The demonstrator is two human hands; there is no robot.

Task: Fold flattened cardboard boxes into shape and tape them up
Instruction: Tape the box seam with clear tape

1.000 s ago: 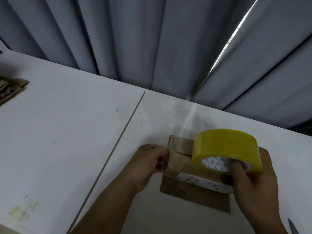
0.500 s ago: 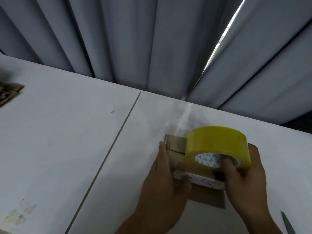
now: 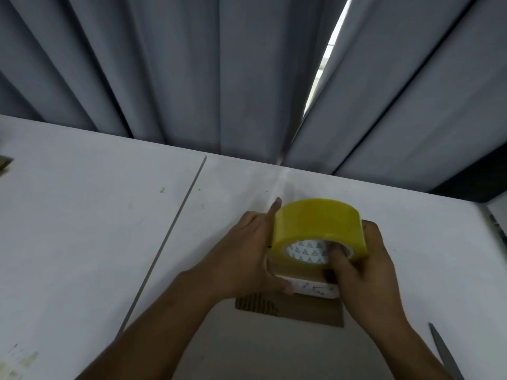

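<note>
A small brown cardboard box (image 3: 307, 311) with a white label lies on the white table, mostly hidden behind my hands. My right hand (image 3: 367, 272) grips a yellow tape roll (image 3: 315, 229) just above the box, with a finger hooked into its white patterned core. My left hand (image 3: 247, 253) lies flat against the box's left side, fingers straight and pointing away from me, thumb pressing near the label.
The white table (image 3: 96, 229) has a seam running diagonally left of the box. Grey curtains (image 3: 192, 64) hang behind its far edge. A blade tip (image 3: 444, 352) shows at the lower right. A scrap of cardboard (image 3: 4, 163) sits at the far left edge.
My left hand went from pinching at the box's left edge to lying flat along it with straight fingers. The tape roll stayed just above the box in my right hand.
</note>
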